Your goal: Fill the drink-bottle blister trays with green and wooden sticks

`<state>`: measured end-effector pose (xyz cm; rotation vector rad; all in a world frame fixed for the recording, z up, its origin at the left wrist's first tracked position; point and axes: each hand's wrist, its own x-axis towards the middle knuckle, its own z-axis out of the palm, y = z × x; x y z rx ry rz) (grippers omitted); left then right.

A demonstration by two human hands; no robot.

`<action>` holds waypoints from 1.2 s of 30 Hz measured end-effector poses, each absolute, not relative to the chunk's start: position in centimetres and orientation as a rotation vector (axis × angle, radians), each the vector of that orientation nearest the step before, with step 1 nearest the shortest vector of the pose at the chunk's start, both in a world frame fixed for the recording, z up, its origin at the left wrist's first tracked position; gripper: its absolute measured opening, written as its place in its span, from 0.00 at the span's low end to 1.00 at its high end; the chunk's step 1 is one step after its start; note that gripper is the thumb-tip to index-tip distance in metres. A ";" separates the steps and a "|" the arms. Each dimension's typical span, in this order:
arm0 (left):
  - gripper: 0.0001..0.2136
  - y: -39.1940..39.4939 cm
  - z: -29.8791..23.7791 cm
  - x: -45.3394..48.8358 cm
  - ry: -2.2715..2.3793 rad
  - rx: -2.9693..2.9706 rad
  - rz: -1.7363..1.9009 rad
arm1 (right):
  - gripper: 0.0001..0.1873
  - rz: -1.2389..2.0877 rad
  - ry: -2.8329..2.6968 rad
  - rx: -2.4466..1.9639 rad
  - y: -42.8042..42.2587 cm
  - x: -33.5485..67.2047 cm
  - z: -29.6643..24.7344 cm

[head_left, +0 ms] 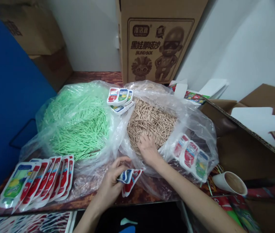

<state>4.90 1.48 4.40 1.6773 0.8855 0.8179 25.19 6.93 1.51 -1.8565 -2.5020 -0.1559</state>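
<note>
Behind the bag of tan sticks (152, 121) stands a tall cardboard box (157, 38) printed with 2 cartoon figures. Left of that bag, touching it, lies a second clear bag of green sticks (76, 126). Both sit on the tabletop (91, 77). To the bag's right is an open carton (249, 142), and a tipped paper cup (232, 183) lies near its right front corner. A fanned row of filled packets (40, 181) lies well to the bag's front left. A small stack of packets (119, 98) rests on its upper left edge, and 3 more packets (192, 155) lie on its right flap.

The right hand (148, 150) lies palm down on the tan pile, fingers buried among the sticks; I cannot tell whether its grip has closed on any. The left hand (110, 184), just in front of the bag, has its grip pinched around a red, white and blue packet (129, 179), thumb on top.

That packet looks thin, light and floppy, with a slick film likely to slide, so its sealed edge seems the safest hold. The sticks look light, stiff, loose and easy to snap, best pinched mid-length in a small bundle.

The packet's contents are hidden by the fingers. The print on it is too small to read, and crinkled plastic blurs the pile's edges.
</note>
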 end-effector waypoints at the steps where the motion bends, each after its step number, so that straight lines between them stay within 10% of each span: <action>1: 0.10 1.3 4.4 4.8 0.899 1.674 0.827 | 0.11 -0.141 -2.507 -1.860 6.6 25.4 1.4; 19: 0.15 1.7 0.1 4.7 0.989 1.249 0.636 | 0.13 0.068 -2.478 -2.083 5.9 24.0 1.0; 36: 0.13 1.1 -0.6 4.4 1.006 0.902 0.612 | 0.10 1.222 -1.370 -1.616 8.9 28.7 0.4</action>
